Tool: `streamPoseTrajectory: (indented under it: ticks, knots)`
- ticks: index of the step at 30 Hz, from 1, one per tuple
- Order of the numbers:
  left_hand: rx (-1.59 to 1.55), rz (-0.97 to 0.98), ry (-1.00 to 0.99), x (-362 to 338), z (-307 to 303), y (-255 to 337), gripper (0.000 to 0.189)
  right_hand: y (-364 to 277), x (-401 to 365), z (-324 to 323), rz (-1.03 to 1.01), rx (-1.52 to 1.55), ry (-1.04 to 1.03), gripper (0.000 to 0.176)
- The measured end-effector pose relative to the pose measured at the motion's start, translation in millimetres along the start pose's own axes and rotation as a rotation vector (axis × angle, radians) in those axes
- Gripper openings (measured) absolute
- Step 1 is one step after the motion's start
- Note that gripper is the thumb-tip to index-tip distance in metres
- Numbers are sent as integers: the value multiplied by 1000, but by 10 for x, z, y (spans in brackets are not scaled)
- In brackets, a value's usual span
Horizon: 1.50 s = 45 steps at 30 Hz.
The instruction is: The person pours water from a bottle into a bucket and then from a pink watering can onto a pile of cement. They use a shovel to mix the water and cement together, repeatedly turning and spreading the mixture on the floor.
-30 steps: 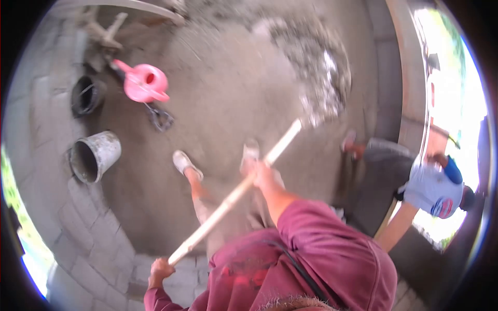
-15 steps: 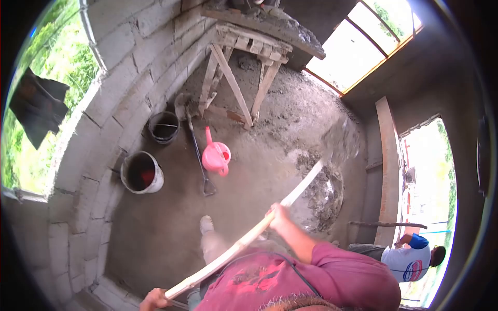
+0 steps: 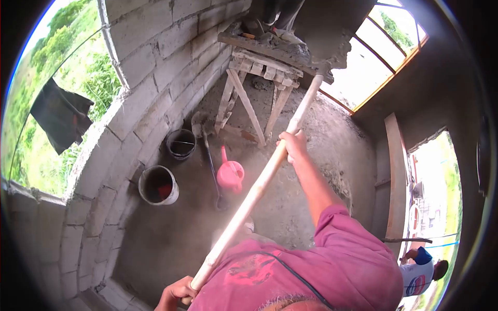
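Here, from the left, a dark cloth (image 3: 61,115) hangs beyond a whitish bucket (image 3: 172,193). Low down, the left hand (image 3: 179,291) has its fingers wrapped around the lower shaft of a long-handled shovel (image 3: 254,196), slanting upward to the right past a black bucket (image 3: 191,151), a D-handled shovel (image 3: 210,158), a pink watering can (image 3: 230,175) and a wooden trestle (image 3: 246,105). The right hand (image 3: 293,145) clamps its fingers farther up that shaft; at far right is a person (image 3: 416,272).
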<state>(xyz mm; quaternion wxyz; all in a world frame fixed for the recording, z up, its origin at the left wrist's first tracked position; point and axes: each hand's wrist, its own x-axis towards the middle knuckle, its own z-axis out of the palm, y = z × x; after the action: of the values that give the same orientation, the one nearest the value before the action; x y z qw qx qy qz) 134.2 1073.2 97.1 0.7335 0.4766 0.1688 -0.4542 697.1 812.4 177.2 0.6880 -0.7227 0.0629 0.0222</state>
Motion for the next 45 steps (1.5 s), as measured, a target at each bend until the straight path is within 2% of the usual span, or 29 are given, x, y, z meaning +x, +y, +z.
streamPoseTrajectory:
  ticks: [4, 5, 6, 9, 13, 17, 22, 24, 25, 28, 29, 32, 36, 39, 40, 44, 45]
  knots:
    - [-327, 103, -71, 80, 191, -232, 25, -21, 103, 114, -6, 38, -81, 34]
    - [-200, 90, -207, 267, -2, -577, 29, -29, 73, 70, -27, 28, -85, 35]
    - [-336, 31, -240, 246, 60, -448, 31, -147, -7, 94, 3, 39, -62, 39]
    - [-684, -82, -292, 128, 215, -152, 34, -151, 55, 20, 14, 68, -171, 41]
    - [-770, -42, -230, 163, 402, -14, 31, -181, 167, -107, 38, 86, -216, 43]
    - [-760, -3, -179, 255, 504, 5, 29, -260, 285, -105, -28, 88, -258, 47]
    - [-641, 105, -49, 450, 679, 115, 26, -273, 398, 63, -65, -89, -169, 51]
    - [-448, 158, 14, 607, 633, 93, 25, 57, 587, 117, -145, -220, -114, 50]
    - [-153, 200, -81, 808, 333, -279, 25, 182, 618, 133, -276, -256, -99, 54]
    - [33, 10, 337, 805, 673, -149, 33, 166, 485, 258, -79, -61, -211, 51]
    - [-80, 84, 358, 813, 759, -224, 46, 154, 434, 316, -55, -53, -216, 50]
    - [15, 55, 524, 831, 869, -332, 52, 162, 274, 440, 16, -44, -230, 47]
    - [-116, 129, 551, 657, 1095, 41, 56, 308, 257, 517, 25, -54, -230, 45]
    - [167, 118, 751, 670, 906, -241, 55, 304, 134, 489, 28, 71, -283, 35]
    - [269, 170, 826, 667, 778, -460, 51, 297, 52, 492, 40, 118, -297, 31]
    - [447, -131, 996, 265, 498, -619, 43, 82, -548, 453, 48, 326, -431, 29]
    - [433, -106, 982, 229, 425, -757, 42, 2, -686, 424, 61, 383, -466, 29]
